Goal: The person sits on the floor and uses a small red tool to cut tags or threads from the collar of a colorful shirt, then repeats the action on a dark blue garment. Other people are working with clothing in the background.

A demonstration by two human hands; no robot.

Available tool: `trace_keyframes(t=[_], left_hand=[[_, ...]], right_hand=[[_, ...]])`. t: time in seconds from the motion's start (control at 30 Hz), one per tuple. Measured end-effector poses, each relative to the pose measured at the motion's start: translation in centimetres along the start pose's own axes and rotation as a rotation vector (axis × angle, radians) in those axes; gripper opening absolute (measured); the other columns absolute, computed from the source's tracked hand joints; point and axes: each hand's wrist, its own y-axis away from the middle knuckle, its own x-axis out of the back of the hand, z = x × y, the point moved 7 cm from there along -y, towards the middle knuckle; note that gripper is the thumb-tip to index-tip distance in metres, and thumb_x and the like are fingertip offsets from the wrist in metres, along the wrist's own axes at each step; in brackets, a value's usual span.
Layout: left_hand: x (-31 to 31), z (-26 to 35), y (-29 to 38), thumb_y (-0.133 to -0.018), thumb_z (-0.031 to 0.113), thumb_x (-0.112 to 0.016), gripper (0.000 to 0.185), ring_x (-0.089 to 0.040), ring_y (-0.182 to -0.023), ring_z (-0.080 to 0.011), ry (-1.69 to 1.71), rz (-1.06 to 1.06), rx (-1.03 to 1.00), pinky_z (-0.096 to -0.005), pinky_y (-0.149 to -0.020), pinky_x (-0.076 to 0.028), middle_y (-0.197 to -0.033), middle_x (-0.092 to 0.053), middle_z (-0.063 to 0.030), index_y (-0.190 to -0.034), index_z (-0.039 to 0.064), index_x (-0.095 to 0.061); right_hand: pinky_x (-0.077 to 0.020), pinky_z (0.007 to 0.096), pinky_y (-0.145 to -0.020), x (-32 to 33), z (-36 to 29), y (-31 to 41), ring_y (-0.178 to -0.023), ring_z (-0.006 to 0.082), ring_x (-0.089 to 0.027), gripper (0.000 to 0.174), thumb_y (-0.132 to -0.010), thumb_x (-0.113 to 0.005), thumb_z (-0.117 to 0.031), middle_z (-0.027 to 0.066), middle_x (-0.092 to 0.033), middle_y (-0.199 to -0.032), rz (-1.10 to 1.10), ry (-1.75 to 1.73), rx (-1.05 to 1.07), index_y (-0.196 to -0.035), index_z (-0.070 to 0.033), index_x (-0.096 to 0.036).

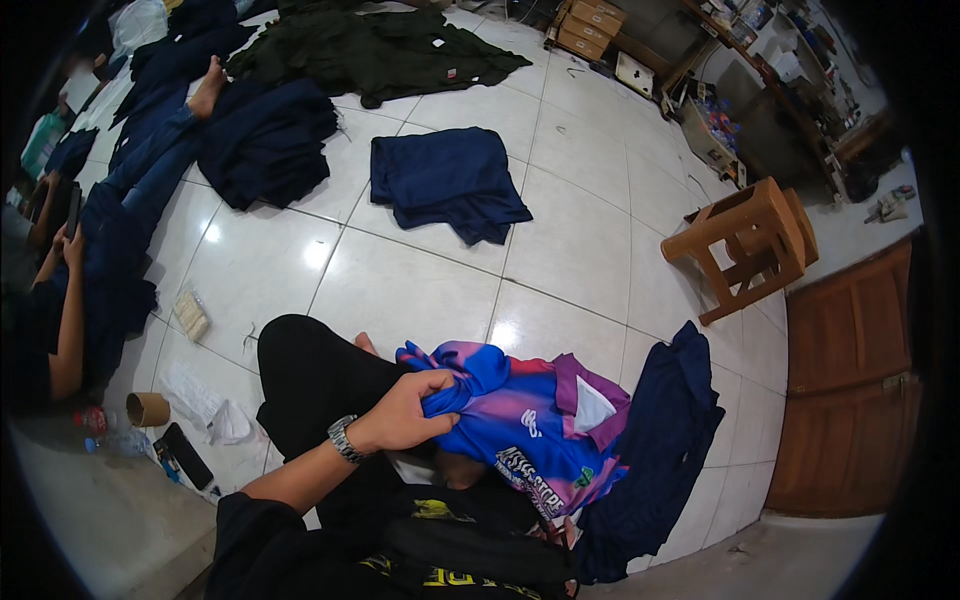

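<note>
My left hand, with a metal-banded watch at its wrist, grips a bunched part of a blue, pink and purple jersey. The jersey lies across my lap with its purple collar towards the right, white showing inside it. Printed lettering runs along its front. At the jersey's lower edge a small skin-coloured patch shows; I cannot tell whether it is my right hand, which is otherwise hidden. Just right of the jersey, a dark navy cloth is spread on the tiles. My black-trousered knee is bent at the left.
Folded navy cloth lies ahead on the tiled floor, near a navy heap and dark green garments. Brown plastic stools stand right, before a wooden door. Left are a phone, a tape roll and a seated person.
</note>
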Motion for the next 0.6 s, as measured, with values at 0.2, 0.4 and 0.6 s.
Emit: trace_keyframes(t=[0.2, 0.4, 0.6], left_hand=[[-0.7, 0.7, -0.8, -0.091, 0.000, -0.071, 0.015, -0.048, -0.085, -0.0038, 0.032, -0.022, -0.003, -0.0245, -0.078, -0.044, -0.093, -0.052, 0.0034, -0.093, 0.002, -0.056], [-1.5, 2.0, -2.0, -0.090, 0.001, -0.076, 0.022, -0.048, -0.080, -0.0028, 0.041, 0.021, -0.111, -0.0241, -0.073, -0.042, -0.086, -0.052, 0.0061, -0.092, 0.006, -0.055], [-1.2, 6.2, -2.1, -0.090, 0.004, -0.077, 0.021, -0.047, -0.078, -0.0036, -0.003, -0.008, -0.181, -0.0237, -0.071, -0.042, -0.085, -0.051, 0.0054, -0.093, 0.006, -0.056]], right_hand=[[-0.0499, 0.0317, -0.051, -3.6, -2.8, 1.8, -0.055, 0.0160, -0.057, 0.023, -0.100, -0.064, -0.025, 0.0053, -0.069, -0.085, -0.218, -0.021, 0.097, -0.117, -0.010, -0.062], [-0.0517, 0.0330, -0.050, -2.7, -5.2, -1.0, -0.059, 0.0168, -0.061, 0.025, -0.100, -0.064, -0.026, 0.0075, -0.071, -0.092, -0.138, -0.046, 0.263, -0.119, -0.010, -0.064], [-0.0565, 0.0454, -0.095, -7.4, -25.1, 11.5, -0.100, 0.0288, -0.069, 0.021, -0.092, -0.070, -0.019, 0.0110, -0.068, -0.104, -0.209, -0.132, 0.986, -0.106, -0.004, -0.065]])
